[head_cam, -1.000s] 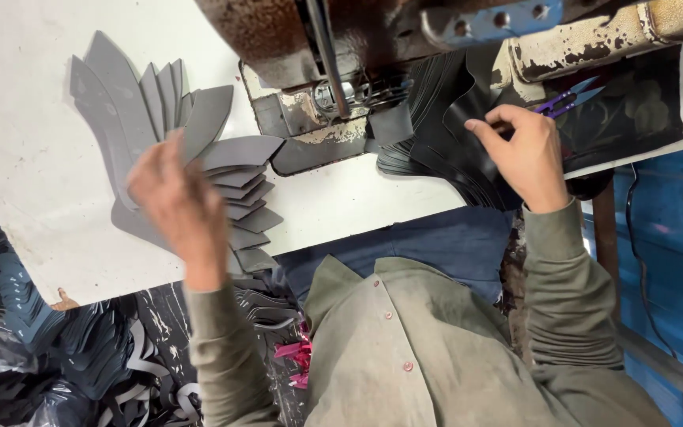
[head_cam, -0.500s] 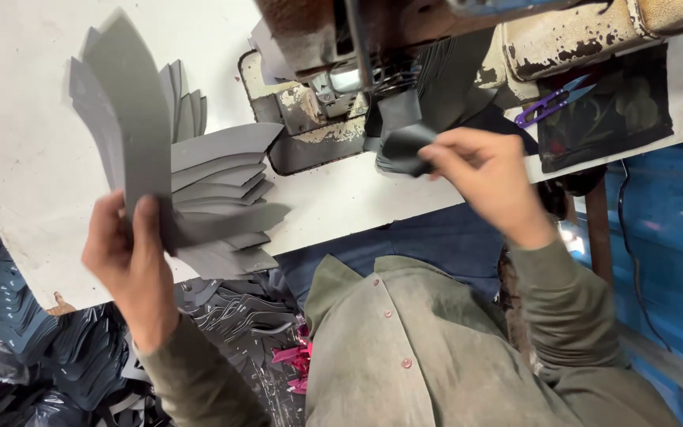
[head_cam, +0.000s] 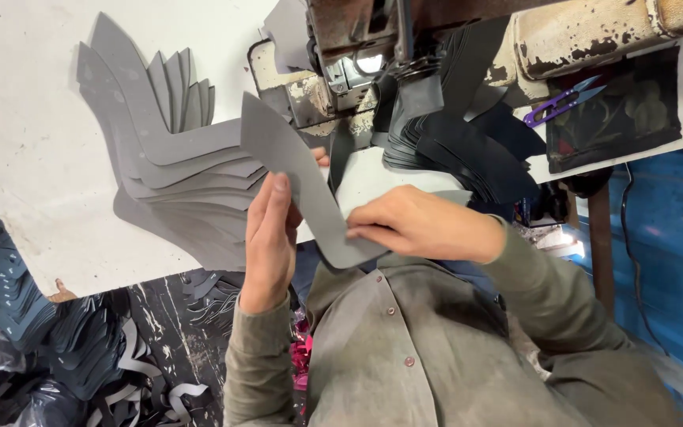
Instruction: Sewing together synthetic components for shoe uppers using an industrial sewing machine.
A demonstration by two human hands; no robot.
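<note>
One curved grey cut piece point(head_cam: 298, 170) is held between both hands in front of the sewing machine point(head_cam: 357, 55). My left hand point(head_cam: 270, 241) grips its edge near the middle, thumb on top. At the piece's lower end, my right hand point(head_cam: 416, 225) pinches it with the fingertips. A fanned stack of similar grey pieces point(head_cam: 171, 170) lies on the white table point(head_cam: 33, 166) just left of my left hand. A pile of black pieces point(head_cam: 460, 146) sits under and right of the machine's needle area.
Purple thread snips point(head_cam: 563, 99) lie on a dark pad at the right, beside the machine's worn cream arm point(head_cam: 586, 32). Heaps of black and grey offcuts point(head_cam: 57, 356) fill the floor at lower left. A blue surface point(head_cam: 666, 237) stands at the right.
My left hand has left the grey stack with one piece and brought it to the machine. My right hand has come down from the black pile to grip that piece's lower end.
</note>
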